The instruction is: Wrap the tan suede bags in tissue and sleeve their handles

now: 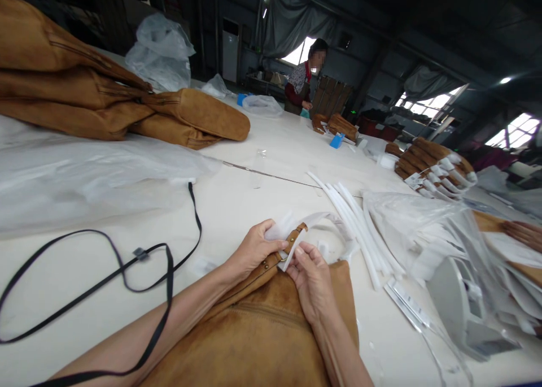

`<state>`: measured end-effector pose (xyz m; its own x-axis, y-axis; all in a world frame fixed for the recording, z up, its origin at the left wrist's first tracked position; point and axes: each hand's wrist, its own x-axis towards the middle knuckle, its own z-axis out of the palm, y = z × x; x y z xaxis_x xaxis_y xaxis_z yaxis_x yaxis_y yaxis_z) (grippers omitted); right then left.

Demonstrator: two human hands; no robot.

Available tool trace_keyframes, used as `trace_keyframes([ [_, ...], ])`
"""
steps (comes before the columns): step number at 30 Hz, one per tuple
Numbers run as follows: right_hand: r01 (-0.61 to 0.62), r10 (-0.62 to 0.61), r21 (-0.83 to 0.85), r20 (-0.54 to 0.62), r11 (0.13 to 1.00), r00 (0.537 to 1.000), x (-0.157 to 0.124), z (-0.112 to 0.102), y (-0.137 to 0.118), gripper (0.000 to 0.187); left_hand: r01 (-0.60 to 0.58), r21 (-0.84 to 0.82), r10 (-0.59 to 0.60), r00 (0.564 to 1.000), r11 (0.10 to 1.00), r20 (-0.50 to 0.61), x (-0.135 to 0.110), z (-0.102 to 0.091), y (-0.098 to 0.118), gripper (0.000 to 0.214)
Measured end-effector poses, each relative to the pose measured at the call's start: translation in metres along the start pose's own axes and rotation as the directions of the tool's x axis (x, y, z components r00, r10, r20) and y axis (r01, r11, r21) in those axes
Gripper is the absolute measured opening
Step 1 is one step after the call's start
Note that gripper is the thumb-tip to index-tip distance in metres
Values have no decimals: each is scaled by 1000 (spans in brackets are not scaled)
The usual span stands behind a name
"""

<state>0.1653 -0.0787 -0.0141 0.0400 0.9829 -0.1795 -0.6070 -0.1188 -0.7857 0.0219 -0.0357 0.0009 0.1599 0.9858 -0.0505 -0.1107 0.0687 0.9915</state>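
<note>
A tan suede-like bag [254,342] lies on the white table right in front of me. My left hand [254,248] is closed on the bag's strap [295,235] near its metal fittings, with a piece of thin white wrapping sheet [282,227] by the thumb. From the other side, my right hand [312,279] pinches the edge of white wrapping folded against the strap. A loop covered in white wrap [348,235] curves behind my right hand. The tips of some fingers are hidden behind the strap and sheet.
White foam tubes [353,223] and clear plastic bags [398,217] lie right, beside a grey tape dispenser [455,302]. A black cord [112,237] loops left. Tan bags [84,93] are piled back left. A co-worker [300,82] stands behind; another person's hand [523,231] is far right.
</note>
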Motion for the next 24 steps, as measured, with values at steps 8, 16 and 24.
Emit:
trace_keyframes([
  [8, -25, 10, -113, -125, 993, 992, 15, 17, 7, 51, 30, -46, -33, 997, 998, -73, 0, 7, -9, 38],
  [16, 21, -62, -323, -116, 946, 991, 26, 24, 17, 45, 171, -293, -159, 985, 941, 65, 3, -13, -3, 28],
  [24, 83, -156, -435, -134, 897, 979, 27, 23, 25, 43, 392, -368, -364, 920, 843, 144, 19, -6, -3, 27],
])
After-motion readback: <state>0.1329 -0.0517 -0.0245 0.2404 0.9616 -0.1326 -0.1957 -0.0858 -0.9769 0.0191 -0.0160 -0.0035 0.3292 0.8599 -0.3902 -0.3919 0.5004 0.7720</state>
